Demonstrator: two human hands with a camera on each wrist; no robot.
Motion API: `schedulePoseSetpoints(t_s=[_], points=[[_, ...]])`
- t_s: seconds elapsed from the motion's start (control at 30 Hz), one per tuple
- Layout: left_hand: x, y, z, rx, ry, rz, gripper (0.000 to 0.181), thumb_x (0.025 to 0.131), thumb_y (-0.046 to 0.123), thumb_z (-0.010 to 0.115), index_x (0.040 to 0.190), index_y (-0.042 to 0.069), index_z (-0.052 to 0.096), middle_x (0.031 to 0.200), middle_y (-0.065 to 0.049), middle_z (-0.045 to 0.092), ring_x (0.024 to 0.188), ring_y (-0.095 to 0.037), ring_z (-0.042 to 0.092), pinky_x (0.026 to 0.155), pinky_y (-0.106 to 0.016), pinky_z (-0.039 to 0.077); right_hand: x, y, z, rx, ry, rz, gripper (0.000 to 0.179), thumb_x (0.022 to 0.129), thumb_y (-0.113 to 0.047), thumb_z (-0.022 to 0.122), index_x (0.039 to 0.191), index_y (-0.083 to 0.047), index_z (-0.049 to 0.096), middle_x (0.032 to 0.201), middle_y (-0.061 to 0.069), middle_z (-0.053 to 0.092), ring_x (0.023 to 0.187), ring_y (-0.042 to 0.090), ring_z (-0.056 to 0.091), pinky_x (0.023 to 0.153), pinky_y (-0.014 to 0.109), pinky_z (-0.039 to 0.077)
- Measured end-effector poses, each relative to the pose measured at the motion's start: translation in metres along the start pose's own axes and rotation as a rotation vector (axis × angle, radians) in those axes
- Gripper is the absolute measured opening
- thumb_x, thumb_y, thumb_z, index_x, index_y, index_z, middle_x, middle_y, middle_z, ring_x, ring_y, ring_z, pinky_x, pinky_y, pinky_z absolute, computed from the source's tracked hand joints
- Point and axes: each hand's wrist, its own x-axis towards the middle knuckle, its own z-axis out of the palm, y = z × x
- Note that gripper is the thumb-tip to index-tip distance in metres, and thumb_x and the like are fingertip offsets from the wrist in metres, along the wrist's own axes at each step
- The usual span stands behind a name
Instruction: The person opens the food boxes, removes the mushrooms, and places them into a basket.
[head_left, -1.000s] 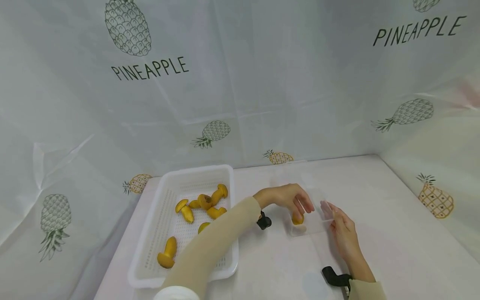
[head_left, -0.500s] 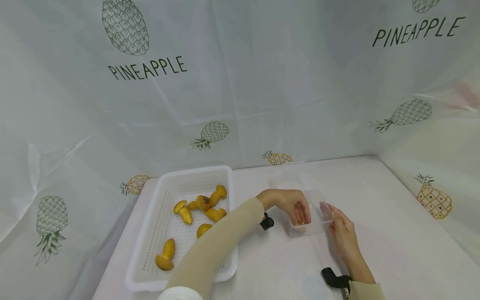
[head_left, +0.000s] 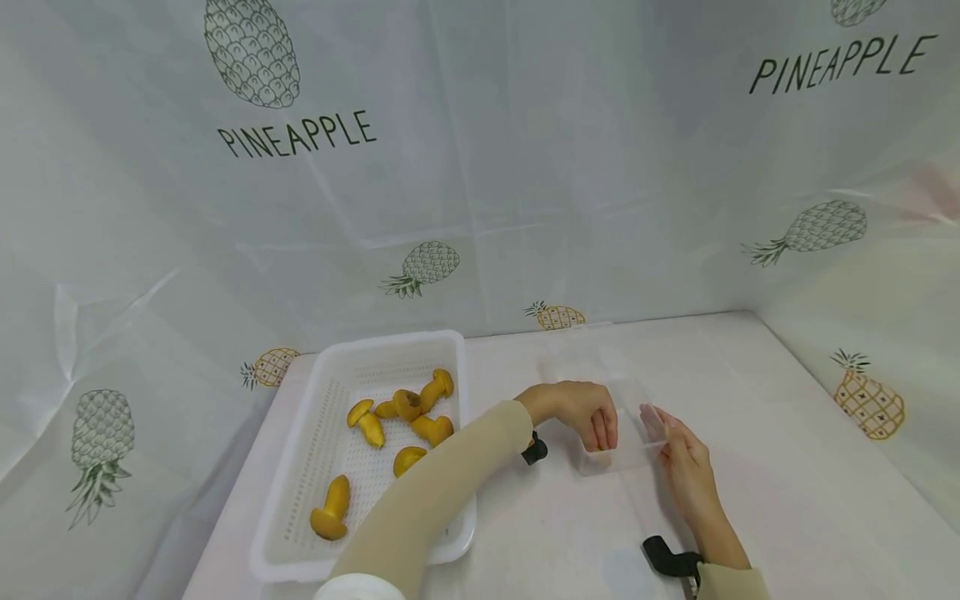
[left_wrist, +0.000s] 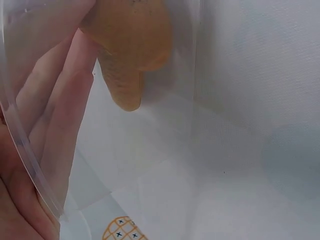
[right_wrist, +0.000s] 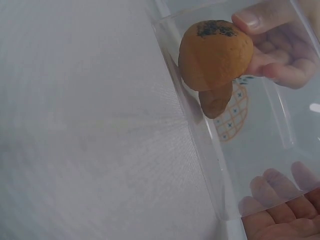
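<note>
In the head view, my left hand (head_left: 585, 408) reaches across and down into a clear plastic box (head_left: 633, 421). Its thumb and fingers pinch a yellow-brown mushroom (right_wrist: 215, 57) with a dark patch on its cap, seen through the box in the right wrist view. The stem hangs below the cap, close to the box's wall; whether it touches the bottom I cannot tell. The left wrist view shows the same mushroom (left_wrist: 132, 40) beside the fingers (left_wrist: 70, 85). My right hand (head_left: 686, 467) grips the box's right side, its fingers partly visible through the plastic.
At the left, a white perforated basket (head_left: 292, 500) holds several yellow mushrooms (head_left: 367, 423). My left forearm sleeve (head_left: 442, 492) crosses over its right rim. A clear lid-like panel (head_left: 573, 354) lies behind the box. Pineapple-print sheeting (head_left: 510, 167) rises behind the white table (head_left: 547, 533).
My left hand has lowered into the clear box, and the mushroom at its fingertips is now hidden in the head view. The right hand keeps its place on the box.
</note>
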Motion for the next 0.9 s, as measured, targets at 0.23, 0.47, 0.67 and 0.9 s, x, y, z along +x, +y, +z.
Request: schedulePoseSetpoints(t_s=[0.23,0.47,0.67,0.9], points=[[-0.0032,0.0006,-0.0003,-0.021,0.030,0.032,0.017,0.077,-0.010,0.081,0.088,0.003,0.078,0.077,0.003,0.074,0.073,-0.006,0.070,0.073,-0.015,0.054,0.0000,0.0009,-0.0019,-0.051,-0.015,0.013,0.054,0.111,-0.027,0.034,0.145,0.016,0.035,0.136,-0.011,0.056,0.126,-0.005,0.046,0.097,0.010,0.040],[-0.0037,0.0018,-0.0001,0.006,0.044,0.025,0.018,0.077,-0.008,0.082,0.091,0.003,0.077,0.077,0.002,0.074,0.072,-0.005,0.070,0.073,-0.013,0.053,0.0001,-0.0003,-0.0018,-0.063,-0.015,0.028,0.055,0.111,-0.028,0.033,0.145,0.015,0.034,0.137,-0.010,0.054,0.126,-0.006,0.046,0.099,0.010,0.039],[-0.0008,0.0028,0.0004,0.084,0.060,-0.014,0.021,0.077,-0.003,0.084,0.095,0.005,0.078,0.077,0.006,0.073,0.073,-0.002,0.068,0.073,-0.011,0.050,-0.0001,-0.0021,-0.0001,-0.064,0.009,0.051,0.055,0.111,-0.029,0.035,0.145,0.014,0.036,0.134,-0.013,0.054,0.124,-0.007,0.045,0.099,0.011,0.038],[0.0009,0.0013,0.0018,0.140,0.085,-0.012,0.018,0.076,0.000,0.086,0.090,0.009,0.078,0.072,0.009,0.072,0.069,-0.001,0.067,0.071,-0.010,0.050,-0.0006,-0.0010,0.0002,-0.034,0.011,0.026,0.054,0.111,-0.026,0.035,0.143,0.017,0.035,0.130,-0.015,0.059,0.122,-0.003,0.047,0.095,0.009,0.041]])
